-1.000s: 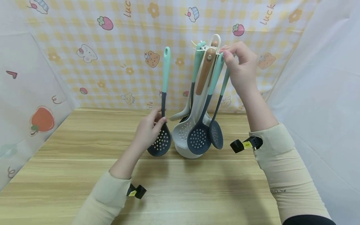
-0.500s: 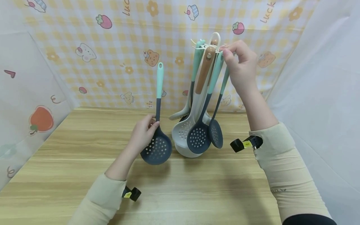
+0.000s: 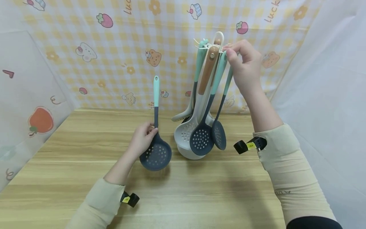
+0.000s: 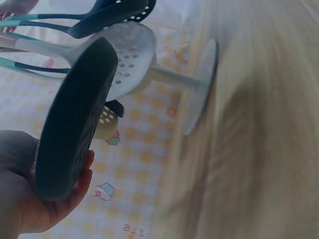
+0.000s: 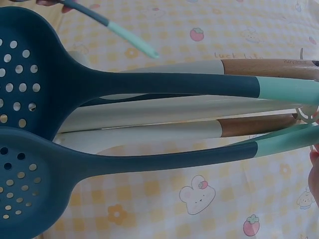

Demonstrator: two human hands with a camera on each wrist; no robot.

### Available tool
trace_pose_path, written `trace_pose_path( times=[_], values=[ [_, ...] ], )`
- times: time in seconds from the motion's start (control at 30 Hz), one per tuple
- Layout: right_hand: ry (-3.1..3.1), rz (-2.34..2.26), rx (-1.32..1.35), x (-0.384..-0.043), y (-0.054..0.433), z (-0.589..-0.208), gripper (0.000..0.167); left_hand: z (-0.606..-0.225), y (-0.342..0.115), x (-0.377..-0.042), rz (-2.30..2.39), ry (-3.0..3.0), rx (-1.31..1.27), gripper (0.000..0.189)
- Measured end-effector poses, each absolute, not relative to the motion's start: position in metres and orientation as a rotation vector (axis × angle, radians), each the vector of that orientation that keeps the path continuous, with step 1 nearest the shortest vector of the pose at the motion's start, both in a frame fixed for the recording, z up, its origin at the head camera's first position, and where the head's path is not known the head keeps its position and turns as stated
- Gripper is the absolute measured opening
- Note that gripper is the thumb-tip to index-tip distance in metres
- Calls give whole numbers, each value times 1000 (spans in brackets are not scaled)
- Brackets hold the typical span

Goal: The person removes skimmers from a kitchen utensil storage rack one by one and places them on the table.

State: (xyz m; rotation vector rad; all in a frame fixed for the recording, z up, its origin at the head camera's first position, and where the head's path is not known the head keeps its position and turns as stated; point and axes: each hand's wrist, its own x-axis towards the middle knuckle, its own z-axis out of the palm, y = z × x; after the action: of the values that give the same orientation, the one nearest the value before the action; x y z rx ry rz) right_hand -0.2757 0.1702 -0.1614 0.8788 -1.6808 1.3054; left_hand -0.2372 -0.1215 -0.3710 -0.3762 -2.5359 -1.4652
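In the head view my left hand [image 3: 141, 138] grips a dark grey skimmer [image 3: 155, 156] by the lower shaft, its mint handle pointing up. The skimmer is off the rack, left of it and above the table. The left wrist view catches the skimmer's bowl [image 4: 70, 129] edge-on, beside the white rack base [image 4: 203, 89]. At the top of the white utensil rack [image 3: 219, 35], my right hand [image 3: 246, 62] pinches the rim by the hooks, close to a mint handle end; its fingertips partly hide the contact. Mint-handled skimmers [image 3: 201, 140] and a wooden-handled white skimmer [image 3: 186, 132] hang there.
The rack stands on a wood-grain table [image 3: 200, 197], near its back edge. Behind it hangs a yellow checked cloth [image 3: 114, 63]. White sheets [image 3: 320, 95] close off both sides. More utensils hang behind the front ones, partly hidden.
My left hand has drawn the skimmer left, down and toward me, away from the rack. My right hand stays in place at the rack's top.
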Motion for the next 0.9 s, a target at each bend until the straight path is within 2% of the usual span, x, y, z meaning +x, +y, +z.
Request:
trace_pose_path(
  times=[0.5,0.9],
  values=[
    [-1690,1360,846,-285,174,-164,18,-402,-132,-246,-1637,-2626,-329,24],
    [-1669,1403,854,-261,162,-158,18,-414,-134,-247,-1627,-2716,-348,34]
  ],
)
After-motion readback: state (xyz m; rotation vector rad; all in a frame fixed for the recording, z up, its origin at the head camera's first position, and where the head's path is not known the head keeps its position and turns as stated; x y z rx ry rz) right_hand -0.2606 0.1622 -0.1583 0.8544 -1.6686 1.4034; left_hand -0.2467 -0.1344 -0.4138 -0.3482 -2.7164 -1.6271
